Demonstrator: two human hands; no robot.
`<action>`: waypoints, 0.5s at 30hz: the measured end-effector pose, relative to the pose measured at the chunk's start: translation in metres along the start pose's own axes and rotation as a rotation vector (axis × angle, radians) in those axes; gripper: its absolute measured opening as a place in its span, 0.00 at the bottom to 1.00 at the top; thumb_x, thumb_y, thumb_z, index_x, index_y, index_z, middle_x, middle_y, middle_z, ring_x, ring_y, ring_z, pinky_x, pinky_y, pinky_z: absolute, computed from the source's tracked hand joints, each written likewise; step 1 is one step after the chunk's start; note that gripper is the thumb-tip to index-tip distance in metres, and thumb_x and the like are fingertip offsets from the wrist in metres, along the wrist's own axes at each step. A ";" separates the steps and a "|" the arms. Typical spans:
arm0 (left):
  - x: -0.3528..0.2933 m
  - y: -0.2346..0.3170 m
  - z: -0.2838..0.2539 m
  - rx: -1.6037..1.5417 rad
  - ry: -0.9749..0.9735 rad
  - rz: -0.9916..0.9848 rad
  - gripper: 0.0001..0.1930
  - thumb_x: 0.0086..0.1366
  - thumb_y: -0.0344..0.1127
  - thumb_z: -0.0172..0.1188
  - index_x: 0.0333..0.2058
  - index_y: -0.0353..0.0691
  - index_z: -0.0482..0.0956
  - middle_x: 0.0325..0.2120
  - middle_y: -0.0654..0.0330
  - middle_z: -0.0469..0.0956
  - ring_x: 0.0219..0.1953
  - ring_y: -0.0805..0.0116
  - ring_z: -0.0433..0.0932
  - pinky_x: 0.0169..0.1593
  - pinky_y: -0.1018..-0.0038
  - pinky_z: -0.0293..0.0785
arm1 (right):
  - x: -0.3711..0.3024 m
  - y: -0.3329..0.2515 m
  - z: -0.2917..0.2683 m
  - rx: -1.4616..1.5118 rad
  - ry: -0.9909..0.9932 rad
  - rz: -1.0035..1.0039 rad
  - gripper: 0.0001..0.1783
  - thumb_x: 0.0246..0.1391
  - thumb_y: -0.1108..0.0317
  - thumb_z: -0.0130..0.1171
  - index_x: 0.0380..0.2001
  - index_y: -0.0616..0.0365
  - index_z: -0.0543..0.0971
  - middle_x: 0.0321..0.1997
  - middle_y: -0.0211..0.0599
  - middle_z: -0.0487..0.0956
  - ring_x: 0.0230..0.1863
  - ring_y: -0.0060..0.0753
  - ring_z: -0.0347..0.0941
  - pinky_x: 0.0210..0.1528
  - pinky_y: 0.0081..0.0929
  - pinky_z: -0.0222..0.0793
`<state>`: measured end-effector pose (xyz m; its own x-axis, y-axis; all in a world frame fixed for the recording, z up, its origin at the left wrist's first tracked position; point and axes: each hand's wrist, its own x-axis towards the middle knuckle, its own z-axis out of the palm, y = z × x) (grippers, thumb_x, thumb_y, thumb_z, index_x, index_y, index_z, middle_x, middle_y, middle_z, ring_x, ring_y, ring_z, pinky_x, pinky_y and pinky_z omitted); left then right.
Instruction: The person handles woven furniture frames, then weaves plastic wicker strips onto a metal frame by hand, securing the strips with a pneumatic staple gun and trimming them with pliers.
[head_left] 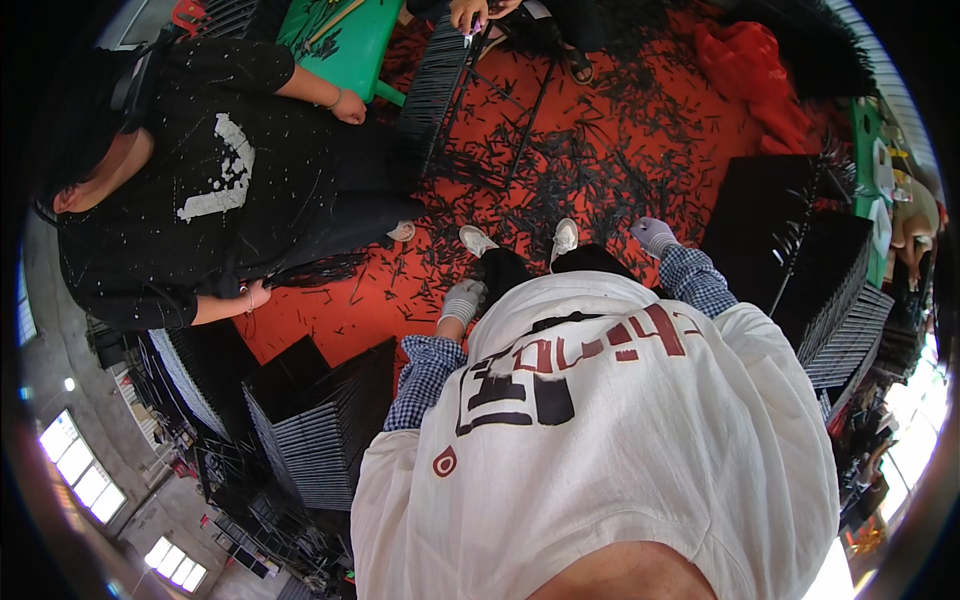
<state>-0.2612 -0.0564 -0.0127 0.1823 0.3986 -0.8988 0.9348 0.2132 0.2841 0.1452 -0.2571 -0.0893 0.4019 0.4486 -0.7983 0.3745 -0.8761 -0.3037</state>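
Observation:
My left hand (pixel 464 301), in a pale grey glove, hangs beside my left leg. Its fingers are too small and partly turned away, so I cannot tell how they are held. On the other side, my right hand (pixel 653 237) is gloved too and held away from my right leg, its fingers curled in. Whatever it may hold is hidden. Both forearms wear blue checked sleeve covers. Around my pale shoes (pixel 565 237), black strips (pixel 620 170) lie scattered over the red floor (pixel 500 205); neither hand visibly touches them.
A person in black (pixel 290 150) stands at the left, holding dark strands (pixel 318 271). Another person's hands (pixel 470 14) work over a black slatted rack (pixel 436 85). Stacked black frames (pixel 310 430) stand at lower left, more frames (pixel 840 325) at right. A green table (pixel 350 45) and red cloth (pixel 745 75) lie beyond.

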 end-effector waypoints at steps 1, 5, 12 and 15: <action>0.001 -0.002 0.000 -0.016 0.001 0.010 0.18 0.66 0.47 0.47 0.42 0.42 0.79 0.38 0.51 0.80 0.42 0.54 0.79 0.44 0.63 0.75 | 0.001 0.000 0.001 -0.010 0.003 -0.001 0.19 0.59 0.55 0.53 0.46 0.55 0.80 0.39 0.43 0.82 0.32 0.35 0.79 0.35 0.32 0.75; 0.014 -0.016 0.006 -0.028 0.059 0.096 0.15 0.66 0.42 0.51 0.39 0.38 0.82 0.28 0.57 0.81 0.30 0.66 0.78 0.36 0.69 0.73 | 0.000 0.001 0.000 -0.033 0.006 -0.003 0.19 0.59 0.55 0.53 0.46 0.56 0.80 0.38 0.43 0.82 0.32 0.35 0.79 0.36 0.32 0.75; 0.031 -0.042 0.015 -0.059 0.035 0.203 0.15 0.66 0.42 0.52 0.39 0.39 0.82 0.28 0.57 0.81 0.29 0.67 0.78 0.35 0.70 0.73 | -0.002 -0.003 -0.001 -0.054 0.012 -0.021 0.19 0.59 0.55 0.53 0.46 0.56 0.80 0.39 0.43 0.82 0.33 0.36 0.79 0.37 0.32 0.76; 0.027 -0.029 0.014 -0.130 0.022 0.094 0.15 0.66 0.42 0.52 0.40 0.39 0.82 0.28 0.57 0.81 0.30 0.67 0.78 0.35 0.70 0.73 | -0.001 -0.001 0.000 -0.045 0.001 -0.011 0.19 0.60 0.56 0.53 0.46 0.56 0.80 0.40 0.42 0.82 0.33 0.35 0.79 0.38 0.32 0.76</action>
<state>-0.2790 -0.0640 -0.0493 0.2590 0.4414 -0.8591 0.8663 0.2872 0.4088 0.1444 -0.2563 -0.0884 0.3986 0.4585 -0.7943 0.4162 -0.8622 -0.2888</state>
